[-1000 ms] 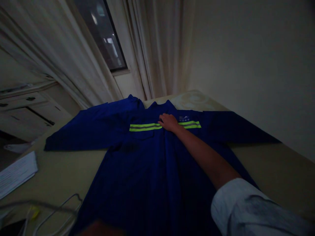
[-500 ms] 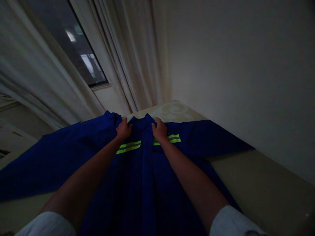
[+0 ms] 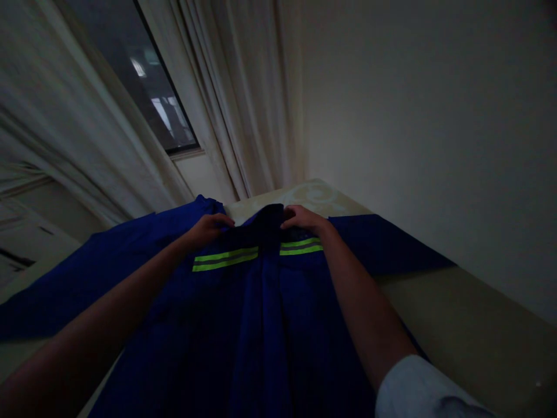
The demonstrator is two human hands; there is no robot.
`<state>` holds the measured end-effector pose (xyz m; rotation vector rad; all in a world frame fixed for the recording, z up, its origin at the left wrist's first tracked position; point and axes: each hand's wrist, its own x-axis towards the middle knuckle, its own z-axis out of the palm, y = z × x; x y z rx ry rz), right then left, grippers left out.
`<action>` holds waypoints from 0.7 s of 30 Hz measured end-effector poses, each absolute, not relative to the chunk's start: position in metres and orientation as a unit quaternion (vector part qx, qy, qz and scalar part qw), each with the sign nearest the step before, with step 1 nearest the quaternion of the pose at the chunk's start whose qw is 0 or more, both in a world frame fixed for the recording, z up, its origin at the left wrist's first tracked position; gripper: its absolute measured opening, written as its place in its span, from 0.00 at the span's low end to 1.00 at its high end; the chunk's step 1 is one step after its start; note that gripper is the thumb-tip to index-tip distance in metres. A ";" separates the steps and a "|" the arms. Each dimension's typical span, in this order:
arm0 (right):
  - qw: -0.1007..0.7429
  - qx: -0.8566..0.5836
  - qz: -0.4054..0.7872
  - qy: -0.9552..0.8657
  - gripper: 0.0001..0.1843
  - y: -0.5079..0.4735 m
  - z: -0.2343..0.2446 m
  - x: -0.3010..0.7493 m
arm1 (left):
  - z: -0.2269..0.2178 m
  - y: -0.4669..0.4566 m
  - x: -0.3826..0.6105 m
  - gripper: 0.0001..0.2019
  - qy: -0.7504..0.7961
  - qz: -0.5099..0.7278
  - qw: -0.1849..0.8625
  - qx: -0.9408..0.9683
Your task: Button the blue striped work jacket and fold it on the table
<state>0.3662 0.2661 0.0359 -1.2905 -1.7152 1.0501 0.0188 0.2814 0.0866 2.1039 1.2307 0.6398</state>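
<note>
At far left a curtain point(image 3: 65, 151) hangs beside a dark window point(image 3: 148, 87), with more folds of curtain to its right. Below, the left forearm runs bare from the bottom-left corner up and to the right, stretched nearly straight. Left hand point(image 3: 209, 227) is palm down with its fingers curled, pinching the blue work jacket point(image 3: 261, 325) at the left side of its collar point(image 3: 265, 217).

The jacket lies flat on the desk point(image 3: 470, 313), front up, sleeves spread to both sides. The collar is at the far end, between the two hands. Yellow-green reflective stripes point(image 3: 226, 258) cross the chest just nearer than both hands.

Right hand point(image 3: 304, 219) is palm down, knuckles raised, fingers closed on the right side of the collar. The right forearm comes up from the bottom right, a white cuff at the frame's edge. Both hands touch the fabric, close together, with the collar's centre between them. Bare wall point(image 3: 435, 116) fills the right side.
</note>
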 end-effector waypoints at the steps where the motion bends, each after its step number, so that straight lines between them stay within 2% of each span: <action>1: 0.365 -0.474 0.434 -0.673 0.20 0.263 0.045 0.374 | 0.090 0.277 0.014 0.12 0.444 0.179 0.284 0.831; 5: 0.444 -0.442 0.437 -0.645 0.28 0.257 0.063 0.372 | 0.088 0.265 0.014 0.21 0.414 -0.064 0.164 0.893; 7: 0.453 -0.473 0.378 -0.655 0.33 0.256 0.056 0.352 | 0.076 0.261 0.025 0.23 0.441 -0.055 0.088 0.891; 8: 0.420 -0.500 0.337 -0.678 0.34 0.255 0.049 0.340 | 0.067 0.258 0.033 0.23 0.457 -0.021 0.057 0.887; 10: 0.290 -0.559 0.256 -0.733 0.40 0.251 0.031 0.317 | 0.044 0.253 0.047 0.26 0.481 0.042 0.024 0.876; 13: 0.110 -0.597 0.191 -0.772 0.49 0.242 0.007 0.296 | 0.007 0.244 0.060 0.31 0.506 0.048 0.020 0.861; 17: 0.059 -0.593 0.175 -0.784 0.51 0.236 -0.002 0.295 | -0.006 0.233 0.049 0.31 0.513 0.067 0.004 0.856; 19: 0.060 -0.593 0.174 -0.784 0.50 0.238 -0.001 0.298 | 0.008 0.223 0.025 0.29 0.531 0.114 -0.034 0.839; 21: 0.064 -0.592 0.175 -0.784 0.50 0.239 0.000 0.300 | 0.030 0.207 -0.013 0.28 0.614 0.190 -0.085 0.762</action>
